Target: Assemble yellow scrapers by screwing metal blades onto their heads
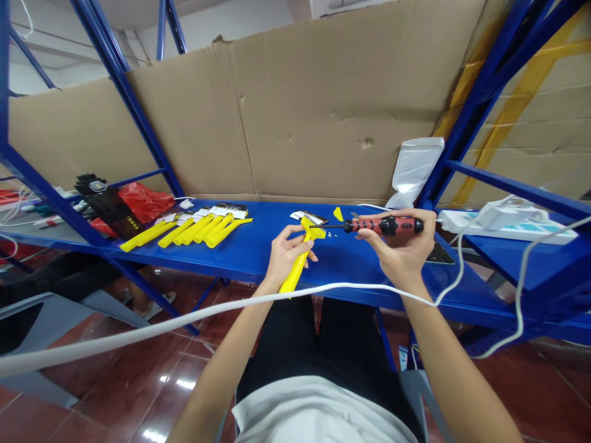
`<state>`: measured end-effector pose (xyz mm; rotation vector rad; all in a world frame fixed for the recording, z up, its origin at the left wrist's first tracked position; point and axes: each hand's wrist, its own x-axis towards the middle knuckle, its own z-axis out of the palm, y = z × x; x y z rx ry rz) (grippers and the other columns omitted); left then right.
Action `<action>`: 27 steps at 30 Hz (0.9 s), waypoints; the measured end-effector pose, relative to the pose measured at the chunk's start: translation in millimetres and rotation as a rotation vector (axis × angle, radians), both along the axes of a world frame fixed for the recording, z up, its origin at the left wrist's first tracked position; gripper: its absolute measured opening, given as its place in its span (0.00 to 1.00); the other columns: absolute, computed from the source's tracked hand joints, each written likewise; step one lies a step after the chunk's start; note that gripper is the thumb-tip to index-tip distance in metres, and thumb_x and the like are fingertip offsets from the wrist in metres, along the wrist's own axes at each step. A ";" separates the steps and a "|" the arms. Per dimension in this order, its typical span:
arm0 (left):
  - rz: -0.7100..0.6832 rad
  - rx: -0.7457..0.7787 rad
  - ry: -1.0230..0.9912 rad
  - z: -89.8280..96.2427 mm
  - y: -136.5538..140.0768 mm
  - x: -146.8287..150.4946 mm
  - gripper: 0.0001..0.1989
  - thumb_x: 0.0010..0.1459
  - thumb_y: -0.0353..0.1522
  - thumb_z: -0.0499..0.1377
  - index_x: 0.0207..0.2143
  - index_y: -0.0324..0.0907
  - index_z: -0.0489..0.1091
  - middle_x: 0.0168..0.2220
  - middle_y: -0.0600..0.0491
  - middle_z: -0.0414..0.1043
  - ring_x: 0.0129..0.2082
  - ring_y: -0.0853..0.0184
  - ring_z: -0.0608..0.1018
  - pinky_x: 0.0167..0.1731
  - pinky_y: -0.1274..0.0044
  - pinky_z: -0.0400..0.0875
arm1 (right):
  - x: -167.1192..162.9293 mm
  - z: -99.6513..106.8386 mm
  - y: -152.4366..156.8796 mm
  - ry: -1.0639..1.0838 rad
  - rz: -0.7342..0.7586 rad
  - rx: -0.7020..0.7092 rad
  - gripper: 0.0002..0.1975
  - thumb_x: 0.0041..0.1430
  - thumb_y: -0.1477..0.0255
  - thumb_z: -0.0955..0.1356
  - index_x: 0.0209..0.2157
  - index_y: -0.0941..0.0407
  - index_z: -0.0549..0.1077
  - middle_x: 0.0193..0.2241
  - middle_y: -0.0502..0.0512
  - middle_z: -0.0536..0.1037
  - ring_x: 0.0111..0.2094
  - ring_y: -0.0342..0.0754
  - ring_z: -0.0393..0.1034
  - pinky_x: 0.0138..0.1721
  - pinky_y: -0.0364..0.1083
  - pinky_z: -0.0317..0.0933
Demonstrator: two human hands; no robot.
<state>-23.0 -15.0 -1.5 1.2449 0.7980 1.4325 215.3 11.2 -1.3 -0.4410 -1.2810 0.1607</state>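
Observation:
My left hand (290, 251) is closed around a yellow scraper-like tool (294, 278), its wide head up and its handle slanting down toward me. In my right hand (409, 252) is a red and black screwdriver (385, 226), held nearly level and pointing left. Its thin shaft reaches the yellow head; whether the tip sits in a screw is too small to tell. Just behind the head lie a black-and-white packet (317, 217) and a small yellow piece (338, 213). Several similar yellow tools (215, 232) lie in a row to the left.
A white cable (258, 299) crosses in front of my forearms. On the right are a white power strip (512, 229) and a dark flat object (441, 253). A black container (111, 206) and red plastic bag (146, 202) stand left. Cardboard (323, 111) backs the blue shelf (258, 258).

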 end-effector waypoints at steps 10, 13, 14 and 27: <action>-0.005 -0.001 0.000 -0.5 0.4 -0.6 0.32 0.48 0.42 0.81 0.49 0.43 0.71 0.39 0.48 0.86 0.23 0.64 0.84 0.19 0.78 0.72 | 2.1 -1.5 1.3 -0.005 -0.032 0.000 0.36 0.45 0.63 0.91 0.50 0.48 0.74 0.41 0.49 0.83 0.41 0.59 0.88 0.46 0.61 0.85; -0.009 -0.001 -0.003 -1.2 1.1 -1.2 0.32 0.48 0.41 0.81 0.49 0.42 0.71 0.40 0.47 0.86 0.23 0.64 0.85 0.19 0.78 0.73 | 2.1 -2.6 1.3 -0.005 -0.023 -0.009 0.36 0.46 0.63 0.90 0.50 0.48 0.73 0.41 0.49 0.83 0.41 0.59 0.88 0.47 0.61 0.84; -0.008 -0.001 -0.005 -1.5 1.4 -1.3 0.32 0.48 0.41 0.81 0.49 0.42 0.71 0.40 0.47 0.86 0.23 0.64 0.85 0.19 0.78 0.73 | 1.9 -2.5 0.9 -0.002 -0.024 -0.013 0.37 0.46 0.63 0.90 0.50 0.48 0.73 0.41 0.49 0.83 0.41 0.59 0.88 0.48 0.61 0.84; -0.092 0.048 -0.225 -4.9 1.6 -6.3 0.32 0.52 0.40 0.80 0.53 0.44 0.70 0.35 0.55 0.80 0.22 0.70 0.79 0.19 0.80 0.67 | -1.2 16.5 -4.6 0.378 -0.106 -0.114 0.33 0.49 0.52 0.87 0.44 0.48 0.70 0.35 0.47 0.75 0.30 0.52 0.80 0.25 0.53 0.79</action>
